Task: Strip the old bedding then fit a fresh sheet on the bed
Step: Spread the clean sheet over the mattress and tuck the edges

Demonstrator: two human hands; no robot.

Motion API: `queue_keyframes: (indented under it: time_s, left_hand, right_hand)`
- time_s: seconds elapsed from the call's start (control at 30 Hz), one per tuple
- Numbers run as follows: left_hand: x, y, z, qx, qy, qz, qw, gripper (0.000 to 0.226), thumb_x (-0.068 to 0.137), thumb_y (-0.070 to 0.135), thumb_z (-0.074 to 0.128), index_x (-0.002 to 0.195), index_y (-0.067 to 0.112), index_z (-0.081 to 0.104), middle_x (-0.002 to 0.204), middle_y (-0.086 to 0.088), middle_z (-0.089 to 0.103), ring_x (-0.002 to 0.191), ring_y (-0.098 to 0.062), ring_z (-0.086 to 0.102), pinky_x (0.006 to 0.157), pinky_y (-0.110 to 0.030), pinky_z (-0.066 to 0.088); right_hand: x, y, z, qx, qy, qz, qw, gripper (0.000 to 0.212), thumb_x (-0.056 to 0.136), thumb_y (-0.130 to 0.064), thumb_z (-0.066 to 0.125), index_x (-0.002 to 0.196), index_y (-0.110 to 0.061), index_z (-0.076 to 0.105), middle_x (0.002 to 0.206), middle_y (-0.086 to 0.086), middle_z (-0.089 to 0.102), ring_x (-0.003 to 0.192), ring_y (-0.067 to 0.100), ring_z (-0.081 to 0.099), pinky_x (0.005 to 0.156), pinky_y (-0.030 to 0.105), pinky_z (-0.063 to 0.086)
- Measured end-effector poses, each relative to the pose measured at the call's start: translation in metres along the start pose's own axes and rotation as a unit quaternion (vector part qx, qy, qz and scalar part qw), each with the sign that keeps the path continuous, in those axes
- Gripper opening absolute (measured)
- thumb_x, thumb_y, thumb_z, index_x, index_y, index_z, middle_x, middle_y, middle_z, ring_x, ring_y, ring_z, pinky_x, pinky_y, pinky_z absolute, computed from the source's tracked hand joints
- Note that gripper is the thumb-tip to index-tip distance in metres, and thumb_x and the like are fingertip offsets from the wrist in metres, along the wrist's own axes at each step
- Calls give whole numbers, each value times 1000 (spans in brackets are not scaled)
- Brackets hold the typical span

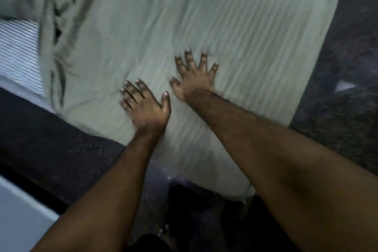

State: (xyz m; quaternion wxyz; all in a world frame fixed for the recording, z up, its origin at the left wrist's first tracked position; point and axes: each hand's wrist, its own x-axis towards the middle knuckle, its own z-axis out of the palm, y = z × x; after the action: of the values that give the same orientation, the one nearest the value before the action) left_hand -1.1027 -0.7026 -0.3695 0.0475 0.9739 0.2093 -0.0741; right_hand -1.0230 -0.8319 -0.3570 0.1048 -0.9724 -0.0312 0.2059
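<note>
Pale sage-green cotton sheet [204, 16], plain all over, no print. Peeking out at the left is a white mattress patch with thin grey stripes [18, 51]. Dark speckled stone floor [343, 80] around it, blackish-grey.

One pale green sheet [204, 16] covers one bed. Two hands lie on it, the left hand [146, 104] and the right hand [194, 76], each with five fingers spread flat.

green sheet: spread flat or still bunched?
Mostly spread. The green sheet lies flat under the left hand and right hand, but is bunched in folds at its left edge.
</note>
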Motion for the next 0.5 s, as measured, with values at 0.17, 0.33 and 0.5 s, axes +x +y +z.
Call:
queue_keyframes:
  time_s: [0.17, 0.33, 0.5]
  left_hand:
    - [-32, -19, -156, -79, -40, 23, 996, 46, 95, 37, 54, 128, 5, 59, 121, -23, 64, 112, -43, 61, 96, -50, 48]
    - [-29, -28, -298, -193, -21, 43, 980, 43, 97, 31, 55, 132, 7, 61, 129, -18, 64, 119, -39, 59, 99, -46, 45]
    - [-51, -73, -363, -363, -77, 33, 928, 61, 86, 47, 49, 133, 10, 62, 128, -14, 66, 118, -34, 61, 101, -43, 49]
  right_hand:
    - [-79, -24, -118, 133, -123, -4, 983, 68, 103, -60, 25, 157, -19, 23, 165, 14, 17, 147, 42, 24, 118, 55, 25]
    - [-156, -89, -240, 143, -32, -28, 989, 63, 104, -54, 34, 152, -13, 35, 156, 20, 32, 135, 46, 41, 109, 51, 39]
    - [-192, -152, -289, 141, -4, -63, 988, 59, 105, -46, 40, 149, -6, 40, 150, 23, 41, 135, 38, 46, 109, 41, 38]
